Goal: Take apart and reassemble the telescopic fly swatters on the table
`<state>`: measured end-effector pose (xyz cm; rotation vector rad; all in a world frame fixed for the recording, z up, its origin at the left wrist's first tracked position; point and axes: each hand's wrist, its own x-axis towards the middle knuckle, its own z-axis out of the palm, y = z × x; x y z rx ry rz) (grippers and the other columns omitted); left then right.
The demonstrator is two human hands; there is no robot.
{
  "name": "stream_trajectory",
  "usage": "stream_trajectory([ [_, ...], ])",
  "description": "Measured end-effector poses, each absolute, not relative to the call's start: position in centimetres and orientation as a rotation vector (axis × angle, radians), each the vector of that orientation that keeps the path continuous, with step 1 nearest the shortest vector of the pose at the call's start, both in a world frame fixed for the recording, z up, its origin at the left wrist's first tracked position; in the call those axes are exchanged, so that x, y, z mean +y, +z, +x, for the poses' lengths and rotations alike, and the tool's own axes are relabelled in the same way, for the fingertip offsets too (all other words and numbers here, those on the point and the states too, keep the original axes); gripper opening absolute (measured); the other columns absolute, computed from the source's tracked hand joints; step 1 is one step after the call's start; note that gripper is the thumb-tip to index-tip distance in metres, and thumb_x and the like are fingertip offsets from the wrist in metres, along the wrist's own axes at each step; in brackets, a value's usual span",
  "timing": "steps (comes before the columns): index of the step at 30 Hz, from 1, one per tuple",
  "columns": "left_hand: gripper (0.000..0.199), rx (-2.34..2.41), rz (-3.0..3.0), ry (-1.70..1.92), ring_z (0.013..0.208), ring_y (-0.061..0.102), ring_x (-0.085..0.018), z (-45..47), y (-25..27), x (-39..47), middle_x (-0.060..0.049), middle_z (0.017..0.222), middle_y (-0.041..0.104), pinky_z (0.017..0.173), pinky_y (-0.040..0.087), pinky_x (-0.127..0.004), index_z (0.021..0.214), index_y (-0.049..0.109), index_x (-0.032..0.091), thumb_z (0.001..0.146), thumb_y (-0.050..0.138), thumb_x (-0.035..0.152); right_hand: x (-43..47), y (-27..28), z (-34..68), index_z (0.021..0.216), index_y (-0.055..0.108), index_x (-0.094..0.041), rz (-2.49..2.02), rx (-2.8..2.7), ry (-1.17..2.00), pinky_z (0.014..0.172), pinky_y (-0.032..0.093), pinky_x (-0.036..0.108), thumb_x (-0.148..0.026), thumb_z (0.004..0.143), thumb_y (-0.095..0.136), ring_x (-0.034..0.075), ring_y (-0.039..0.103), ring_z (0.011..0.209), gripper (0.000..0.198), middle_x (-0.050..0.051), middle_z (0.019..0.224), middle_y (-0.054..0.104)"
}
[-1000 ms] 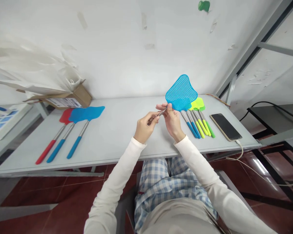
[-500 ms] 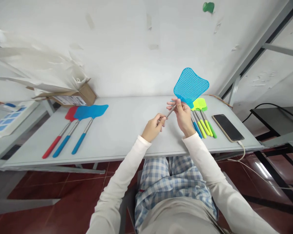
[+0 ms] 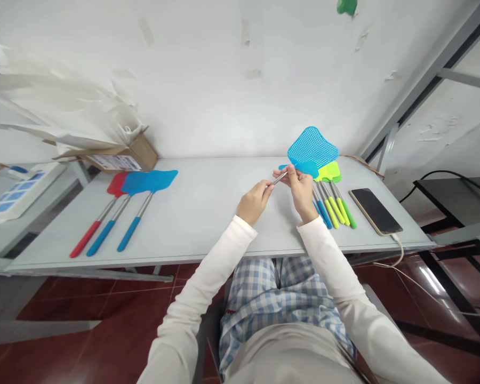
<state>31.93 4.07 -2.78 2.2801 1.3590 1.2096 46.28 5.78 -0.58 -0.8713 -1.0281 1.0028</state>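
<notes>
A blue fly swatter (image 3: 312, 146) with a meshed head and a thin metal shaft is held above the table by both hands. My left hand (image 3: 254, 202) is closed around the lower end of the shaft, hiding that end. Thumb and fingers of my right hand (image 3: 298, 189) pinch the shaft just below the head. Beside and behind the right hand lie several fly swatters with blue, yellow (image 3: 331, 212) and green (image 3: 346, 210) handles, their heads partly overlapped. On the left rest a red fly swatter (image 3: 88, 234) and two blue fly swatters (image 3: 130, 234), heads overlapping.
A phone (image 3: 375, 212) with a white charging cable (image 3: 400, 250) lies at the right of the grey table (image 3: 208, 213). An opened cardboard box (image 3: 138, 154) stands at the back left. A white wall (image 3: 208, 80) rises behind the table.
The held fly swatter's head has dropped lower and tilted away toward the wall. My left hand has shifted slightly right and up; both hands still grip the shaft.
</notes>
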Motion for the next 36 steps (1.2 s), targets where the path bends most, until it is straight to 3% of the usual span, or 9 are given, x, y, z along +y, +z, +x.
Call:
stream_trajectory([
  [7, 0.027, 1.347, 2.368, 1.178, 0.075, 0.064, -0.015, 32.1, -1.8, 4.8, -0.005, 0.087, 0.069, 0.066, 0.042, -0.024, 0.099, 0.061, 0.020, 0.100, 0.042, 0.039, 6.5, 0.0, 46.9, 0.077, 0.062, -0.018, -0.838, -0.936, 1.017, 0.087, 0.059, 0.037, -0.061, 0.073, 0.073, 0.021, 0.075, 0.086, 0.045, 0.008, 0.085, 0.076],
  [17, 0.036, 1.295, 2.451, 1.194, 0.081, 0.065, -0.018, 30.6, -2.5, 5.1, -0.009, 0.090, 0.070, 0.075, 0.047, -0.030, 0.098, 0.065, 0.018, 0.100, 0.038, 0.041, 8.4, 0.5, 49.3, 0.076, 0.061, -0.018, -0.823, -0.898, 0.962, 0.082, 0.061, 0.036, -0.060, 0.073, 0.073, 0.020, 0.075, 0.078, 0.044, 0.005, 0.079, 0.074],
  [22, 0.036, 1.263, 2.358, 1.238, 0.082, 0.065, -0.018, 29.8, -2.6, 4.5, -0.007, 0.088, 0.070, 0.079, 0.048, -0.029, 0.095, 0.065, 0.019, 0.100, 0.039, 0.043, 8.0, 1.3, 50.0, 0.079, 0.063, -0.019, -0.844, -1.017, 1.015, 0.088, 0.060, 0.036, -0.058, 0.073, 0.074, 0.019, 0.075, 0.083, 0.041, 0.003, 0.082, 0.074],
  [30, 0.034, 1.276, 2.285, 1.225, 0.082, 0.065, -0.016, 29.0, -3.2, 4.3, -0.005, 0.087, 0.070, 0.080, 0.049, -0.028, 0.093, 0.065, 0.020, 0.098, 0.042, 0.045, 7.2, 1.6, 49.1, 0.099, 0.064, -0.020, -0.827, -0.957, 1.186, 0.090, 0.059, 0.038, -0.070, 0.082, 0.057, 0.022, 0.075, 0.089, 0.053, 0.007, 0.089, 0.077],
  [36, 0.036, 1.300, 2.311, 1.239, 0.083, 0.065, -0.017, 28.6, -3.8, 4.4, -0.007, 0.089, 0.071, 0.080, 0.049, -0.029, 0.095, 0.066, 0.019, 0.098, 0.042, 0.046, 7.0, 0.6, 47.9, 0.089, 0.065, -0.019, -0.792, -0.943, 1.120, 0.090, 0.058, 0.035, -0.064, 0.080, 0.065, 0.021, 0.075, 0.092, 0.046, 0.008, 0.093, 0.077],
])
